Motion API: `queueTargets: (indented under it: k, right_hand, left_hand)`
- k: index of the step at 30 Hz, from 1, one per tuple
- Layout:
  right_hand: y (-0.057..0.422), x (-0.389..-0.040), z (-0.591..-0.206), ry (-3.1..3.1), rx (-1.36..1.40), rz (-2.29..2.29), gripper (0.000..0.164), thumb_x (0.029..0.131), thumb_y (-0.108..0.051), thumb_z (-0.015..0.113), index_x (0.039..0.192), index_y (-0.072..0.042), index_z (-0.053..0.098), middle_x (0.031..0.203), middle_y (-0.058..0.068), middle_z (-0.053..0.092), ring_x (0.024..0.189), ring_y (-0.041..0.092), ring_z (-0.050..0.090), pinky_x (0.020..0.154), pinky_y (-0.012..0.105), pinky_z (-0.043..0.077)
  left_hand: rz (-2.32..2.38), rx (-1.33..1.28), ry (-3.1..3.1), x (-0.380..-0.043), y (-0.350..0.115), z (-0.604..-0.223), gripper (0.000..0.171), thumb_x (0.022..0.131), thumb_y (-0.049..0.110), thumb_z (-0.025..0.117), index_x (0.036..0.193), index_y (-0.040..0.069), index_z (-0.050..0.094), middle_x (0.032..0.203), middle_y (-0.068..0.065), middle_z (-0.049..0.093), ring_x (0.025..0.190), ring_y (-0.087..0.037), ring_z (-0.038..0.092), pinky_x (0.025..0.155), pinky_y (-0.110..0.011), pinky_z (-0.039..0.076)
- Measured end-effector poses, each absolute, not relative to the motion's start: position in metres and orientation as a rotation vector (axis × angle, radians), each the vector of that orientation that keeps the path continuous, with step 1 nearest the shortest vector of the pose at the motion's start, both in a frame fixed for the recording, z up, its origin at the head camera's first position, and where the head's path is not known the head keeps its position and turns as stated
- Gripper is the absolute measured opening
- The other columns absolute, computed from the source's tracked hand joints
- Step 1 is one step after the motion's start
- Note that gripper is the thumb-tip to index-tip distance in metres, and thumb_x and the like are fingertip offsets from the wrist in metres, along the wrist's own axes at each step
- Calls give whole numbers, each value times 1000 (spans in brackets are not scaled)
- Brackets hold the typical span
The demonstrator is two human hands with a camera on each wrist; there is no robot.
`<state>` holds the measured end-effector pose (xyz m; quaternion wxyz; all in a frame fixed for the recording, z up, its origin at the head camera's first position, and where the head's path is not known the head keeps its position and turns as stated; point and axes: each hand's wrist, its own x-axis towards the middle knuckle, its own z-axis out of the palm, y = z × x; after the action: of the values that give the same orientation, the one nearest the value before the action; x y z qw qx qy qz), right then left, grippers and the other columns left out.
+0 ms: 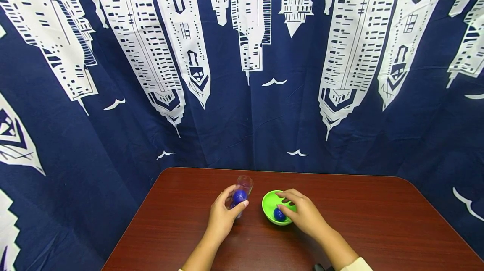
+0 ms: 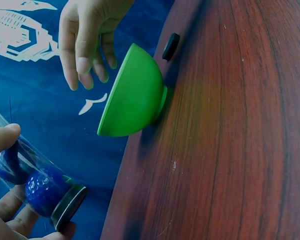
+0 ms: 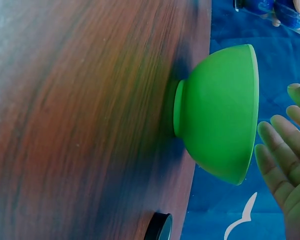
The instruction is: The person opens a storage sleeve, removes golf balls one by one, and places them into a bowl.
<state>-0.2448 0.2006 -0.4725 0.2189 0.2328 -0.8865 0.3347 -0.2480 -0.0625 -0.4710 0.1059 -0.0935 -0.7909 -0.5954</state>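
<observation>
My left hand (image 1: 222, 214) grips a clear plastic tube (image 1: 246, 181), fingers on one side and thumb on the other. Two dimpled blue golf balls (image 2: 46, 191) sit inside it, above a black end cap (image 2: 69, 208). The tube is tilted and held up off the table. Over the green bowl (image 1: 267, 204) reaches my right hand (image 1: 304, 212), fingers spread and slightly bent, holding nothing. Another blue golf ball (image 1: 279, 214) lies in the bowl, below the thumb; the bowl's wall hides it in both wrist views.
The bowl stands upright on a brown wood-grain table (image 1: 181, 220). A loose black round cap (image 2: 171, 46) lies on the tabletop beside the bowl, hidden in the head view. Behind the table hangs a dark blue curtain (image 1: 257, 136) with white buildings and birds.
</observation>
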Motion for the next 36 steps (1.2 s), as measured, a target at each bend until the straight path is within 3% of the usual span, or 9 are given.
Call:
queueTargets:
  k: [7,16,29,36]
  right_hand:
    - [201,-241,-473,-2353,678,955,34,85,-6,80,118,-6,72,108,7,73,87,20,72,78,36,61]
    - [198,-233,-470,-2332,652,1020,35,84,-6,80,118,-5,72,108,7,73,88,20,72,78,35,61]
    - [191,-220,-469,-2294,605,1184,38,84,-6,80,120,-14,71,107,7,73,89,18,73,74,33,62]
    - [187,-217,-470,-2271,603,1243,40,85,-8,80,123,-13,69,108,1,72,90,12,73,75,28,61]
  left_hand:
    - [-1724,-278,-2361,-247,-62,-469,54,84,28,83,134,20,63,132,-11,66,122,-32,64,98,-48,56]
    - [-1618,-318,-2362,-246,-59,-468,51,81,25,86,128,26,68,123,-3,69,117,-27,65,101,-51,53]
    - [-1404,-422,-2422,-238,-54,-465,57,80,21,86,131,34,67,120,5,65,115,-18,60,98,-41,54]
    - [-1164,-511,-2403,-235,-49,-465,58,76,18,89,129,29,69,117,5,66,108,-17,57,94,-44,47]
